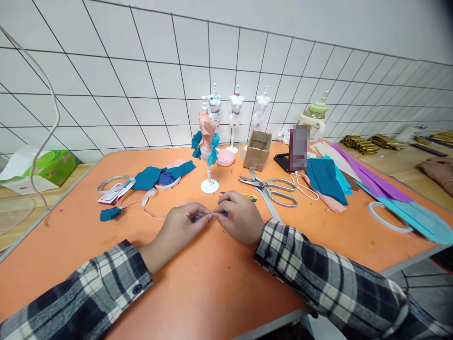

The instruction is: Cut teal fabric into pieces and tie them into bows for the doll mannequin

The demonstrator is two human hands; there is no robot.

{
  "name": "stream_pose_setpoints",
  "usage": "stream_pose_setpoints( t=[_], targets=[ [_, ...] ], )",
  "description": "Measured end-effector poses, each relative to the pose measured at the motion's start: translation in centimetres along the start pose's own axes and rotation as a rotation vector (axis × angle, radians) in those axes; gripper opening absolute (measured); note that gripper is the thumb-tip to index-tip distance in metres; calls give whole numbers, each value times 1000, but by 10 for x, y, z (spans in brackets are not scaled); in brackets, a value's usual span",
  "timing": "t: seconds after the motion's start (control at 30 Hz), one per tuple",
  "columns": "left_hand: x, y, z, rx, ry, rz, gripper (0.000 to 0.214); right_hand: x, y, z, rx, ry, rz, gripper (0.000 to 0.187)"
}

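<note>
My left hand (pixel 182 226) and my right hand (pixel 244 219) meet over the orange table, thumbs and forefingers pinched close together. Between them is a small piece of teal crepe paper (pixel 225 214), mostly covered by my fingers. Just beyond stands a mini dress form (pixel 207 127) on a white base, wrapped in pink paper with teal ruffles at its sides. A yellow-green craft knife (pixel 250 198) lies partly behind my right hand. Large metal scissors (pixel 279 189) rest to the right of it.
Teal paper pieces (pixel 146 178), tape rolls and a thin pink strip lie at left. Behind are white dress forms (pixel 236 104), a pink bowl (pixel 225 157) and a cardboard box (pixel 257 150). Folded coloured paper (pixel 327 179), a white ring (pixel 389 218) and a bottle (pixel 314 115) are at right.
</note>
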State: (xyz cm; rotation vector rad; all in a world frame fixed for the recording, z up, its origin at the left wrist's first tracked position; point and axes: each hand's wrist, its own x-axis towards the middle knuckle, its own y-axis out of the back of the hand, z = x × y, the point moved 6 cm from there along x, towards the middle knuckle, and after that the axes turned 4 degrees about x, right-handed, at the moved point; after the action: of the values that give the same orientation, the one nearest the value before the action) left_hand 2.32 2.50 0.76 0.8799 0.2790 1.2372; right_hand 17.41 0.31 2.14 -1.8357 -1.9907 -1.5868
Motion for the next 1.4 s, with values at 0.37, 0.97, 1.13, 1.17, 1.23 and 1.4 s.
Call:
stream_pose_setpoints(
  t=[0.37, 0.97, 1.13, 1.17, 1.23, 1.4],
  targets=[
    [0, -13, -11, -366, 244, -162, 15, -2, 2, -13, -202, 89, 17, 10],
    [-13, -28, -19, -1458, 712, -174, 8, -10, 19, -16, -265, 252, 103, 37],
    [-14, -28, -19, -1426, 682, -182, 5, -6, 23, 4, 175, -44, 180, 57],
    [-14, -29, -19, -1414, 661, -197, 4, -5, 16, 9, 312, -130, 113, 63],
    [-15, -31, -18, -1389, 623, -227, 1, -5, 1, 14, 537, -265, -33, 75],
    [-15, -34, -15, -1313, 575, -328, 15, -4, -9, 13, 654, -325, -136, 56]
  ],
)
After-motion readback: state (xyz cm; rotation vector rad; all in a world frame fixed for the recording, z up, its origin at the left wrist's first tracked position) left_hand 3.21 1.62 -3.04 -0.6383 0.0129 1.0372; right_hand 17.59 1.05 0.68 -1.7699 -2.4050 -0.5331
